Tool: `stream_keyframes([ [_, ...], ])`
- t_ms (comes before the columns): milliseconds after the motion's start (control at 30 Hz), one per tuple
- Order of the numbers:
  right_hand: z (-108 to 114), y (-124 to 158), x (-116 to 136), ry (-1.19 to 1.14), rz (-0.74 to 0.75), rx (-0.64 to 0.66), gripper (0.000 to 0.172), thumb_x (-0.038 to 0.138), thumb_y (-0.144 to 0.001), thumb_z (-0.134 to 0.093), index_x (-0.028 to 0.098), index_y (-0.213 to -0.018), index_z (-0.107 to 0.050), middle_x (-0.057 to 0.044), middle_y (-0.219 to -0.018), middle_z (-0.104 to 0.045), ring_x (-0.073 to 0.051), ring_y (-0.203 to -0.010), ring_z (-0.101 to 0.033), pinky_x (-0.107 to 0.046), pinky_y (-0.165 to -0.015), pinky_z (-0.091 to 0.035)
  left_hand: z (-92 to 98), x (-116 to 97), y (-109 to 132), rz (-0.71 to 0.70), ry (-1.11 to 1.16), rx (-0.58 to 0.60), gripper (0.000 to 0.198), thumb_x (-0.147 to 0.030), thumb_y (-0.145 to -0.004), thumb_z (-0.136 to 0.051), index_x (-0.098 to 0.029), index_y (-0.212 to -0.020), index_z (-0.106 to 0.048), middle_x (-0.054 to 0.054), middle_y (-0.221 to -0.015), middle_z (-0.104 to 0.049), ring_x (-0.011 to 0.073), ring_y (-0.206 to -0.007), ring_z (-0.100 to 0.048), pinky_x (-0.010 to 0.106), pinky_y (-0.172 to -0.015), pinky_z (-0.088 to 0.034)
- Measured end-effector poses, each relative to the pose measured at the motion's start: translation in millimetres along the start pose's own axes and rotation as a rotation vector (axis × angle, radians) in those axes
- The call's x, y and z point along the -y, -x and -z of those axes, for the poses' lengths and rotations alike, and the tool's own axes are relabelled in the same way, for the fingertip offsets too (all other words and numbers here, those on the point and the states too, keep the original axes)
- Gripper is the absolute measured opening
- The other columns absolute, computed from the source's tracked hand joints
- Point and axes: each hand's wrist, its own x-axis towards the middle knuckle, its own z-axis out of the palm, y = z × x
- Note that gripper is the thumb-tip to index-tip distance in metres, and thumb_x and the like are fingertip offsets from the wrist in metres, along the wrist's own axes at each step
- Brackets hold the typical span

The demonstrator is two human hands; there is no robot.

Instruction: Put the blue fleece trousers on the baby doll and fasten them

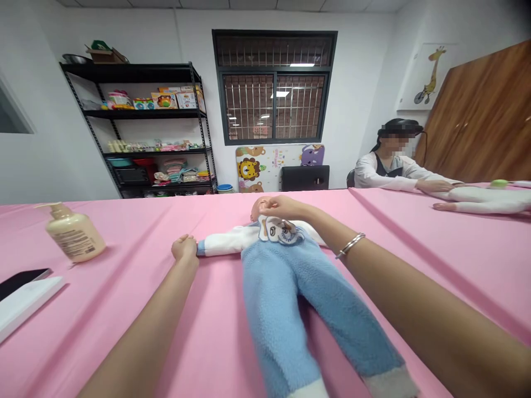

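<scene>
Head view, and a soft baby doll [271, 260] is laid out on its back on a pink tablecloth [456, 276], its blue fleece trousers and white top spread flat along the table. The right hand [277, 207] is cupped over the doll's head, its fingers curved there, with a silver bangle [350, 245] at the wrist; a firm grip cannot be told from a light touch. The left hand [185, 249] is curled at the blue cuff [201, 247] of the doll's sleeve, and whether it is clamped there cannot be told either. The light-looking, limp body is judged best taken by the head and trunk, as the floppy cloth limbs would give under a pull. Off to the left, a cream pump bottle [75, 235] is stood on the cloth, its contents hidden, near a black phone [22, 282] and a white box [25, 307]. Further along the table, a second doll [489, 200] is touched by a co-worker's hand [433, 186].
</scene>
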Motion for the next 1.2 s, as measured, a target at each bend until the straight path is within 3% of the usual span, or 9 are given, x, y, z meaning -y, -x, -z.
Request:
stream_keyframes([
  [100,8,19,-37,0.005,-0.165,-0.103,0.032,0.043,-0.072,-0.062,0.012,-0.080,-0.061,-0.006,-0.076,-0.061,-0.015,-0.069,-0.054,-0.023,-0.058,-0.036,3.3,-2,1,-0.172,-0.071,-0.055,0.032,0.004,-0.054,-0.043,-0.018,-0.077,-0.047,0.002,-0.083,-0.052,0.0175,-0.085,-0.053,0.035,-0.086,-0.040],
  [233,-23,54,-92,-0.185,-0.254,-0.216,0.034,0.043,-0.081,-0.047,0.011,-0.084,-0.058,-0.008,-0.076,-0.060,-0.017,-0.070,-0.054,-0.025,-0.059,-0.037,1.0,-10,26,-0.715,-0.230,0.035,0.016,-0.012,-0.072,-0.050,-0.019,-0.086,-0.049,0.003,-0.092,-0.053,0.0176,-0.085,-0.052,0.030,-0.083,-0.039],
  [300,-44,69,-109,-0.346,-0.272,-0.252,0.041,0.050,-0.081,-0.044,0.011,-0.088,-0.056,-0.008,-0.081,-0.060,-0.019,-0.076,-0.054,-0.027,-0.063,-0.039,-3.4,-11,44,-0.853,-0.343,0.335,0.010,-0.028,-0.081,-0.046,-0.019,-0.082,-0.050,0.002,-0.077,-0.054,0.0171,-0.068,-0.052,0.027,-0.066,-0.040],
  [400,-59,83,-118,-0.449,-0.250,-0.276,0.047,0.058,-0.078,-0.042,0.013,-0.086,-0.057,-0.009,-0.089,-0.060,-0.022,-0.088,-0.053,-0.030,-0.075,-0.040,-10.2,-11,71,-0.824,-0.533,0.897,0.032,-0.042,-0.085,-0.041,-0.019,-0.064,-0.050,-0.001,-0.059,-0.050,0.0160,-0.057,-0.047,0.024,-0.054,-0.033],
  [500,-57,88,-114,-0.491,-0.210,-0.240,0.050,0.061,-0.076,-0.042,0.015,-0.076,-0.059,-0.008,-0.089,-0.061,-0.025,-0.095,-0.050,-0.032,-0.085,-0.036,-14.7,-10,88,-0.807,-0.593,1.107,0.036,-0.047,-0.081,-0.048,-0.018,-0.060,-0.051,-0.002,-0.059,-0.048,0.0148,-0.057,-0.043,0.023,-0.053,-0.030],
  [633,-51,90,-108,-0.592,-0.218,-0.107,0.048,0.061,-0.069,-0.053,0.014,-0.070,-0.062,-0.005,-0.076,-0.060,-0.023,-0.087,-0.050,-0.035,-0.085,-0.034,-20.8,-11,96,-0.591,-0.384,1.137,0.038,-0.050,-0.078,-0.052,-0.016,-0.060,-0.051,-0.001,-0.062,-0.049,0.0145,-0.061,-0.044,0.023,-0.056,-0.033],
  [800,-52,91,-105,-0.700,-0.249,-0.011,0.043,0.054,-0.060,-0.067,0.013,-0.064,-0.061,-0.001,-0.062,-0.055,-0.017,-0.070,-0.048,-0.029,-0.069,-0.038,-27.9,-12,100,-0.308,-0.052,1.037,0.041,-0.053,-0.072,-0.057,-0.014,-0.084,-0.059,0.004,-0.081,-0.060,0.0198,-0.081,-0.052,0.027,-0.072,-0.042],
  [1033,-42,95,-109,-1.119,-0.319,-0.246,0.039,0.041,-0.052,-0.078,0.014,-0.070,-0.057,-0.002,-0.068,-0.057,-0.010,-0.059,-0.049,-0.022,-0.056,-0.040,-24.5,-1,78,-0.384,-0.241,0.907,0.037,-0.051,-0.070,-0.058,-0.016,-0.078,-0.050,-0.004,-0.060,-0.050,0.0098,-0.051,-0.040,0.020,-0.048,-0.027],
  [1200,-36,99,-113,-1.109,-0.316,-0.158,0.048,0.035,-0.055,-0.079,0.015,-0.095,-0.062,-0.006,-0.086,-0.063,-0.015,-0.076,-0.058,-0.025,-0.069,-0.047,-25.8,11,71,-0.516,-0.268,0.826,0.032,-0.047,-0.076,-0.052,-0.015,-0.076,-0.051,-0.002,-0.064,-0.049,0.0117,-0.059,-0.044,0.022,-0.054,-0.031],
])
